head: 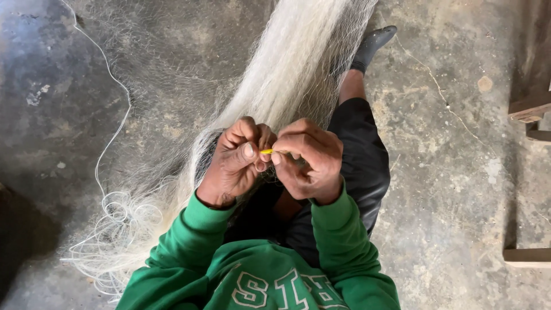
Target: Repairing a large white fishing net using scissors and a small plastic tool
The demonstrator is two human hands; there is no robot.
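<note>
My left hand [236, 162] and my right hand [307, 158] meet in front of my chest, fingers curled. Between their fingertips lies a thin yellow needle-like tool [268, 151], pinched by both hands. A bunched white fishing net [287, 69] runs from my lap away toward the top of the view, and my left hand also grips some of its fine mesh. Both arms wear green sleeves. My leg in dark trousers [359, 155] stretches out under the net.
Loose white line [117, 209] coils on the concrete floor [459, 172] at the lower left. My foot in a dark sock [373, 43] rests at the top. Wooden furniture pieces [531, 106] stand at the right edge.
</note>
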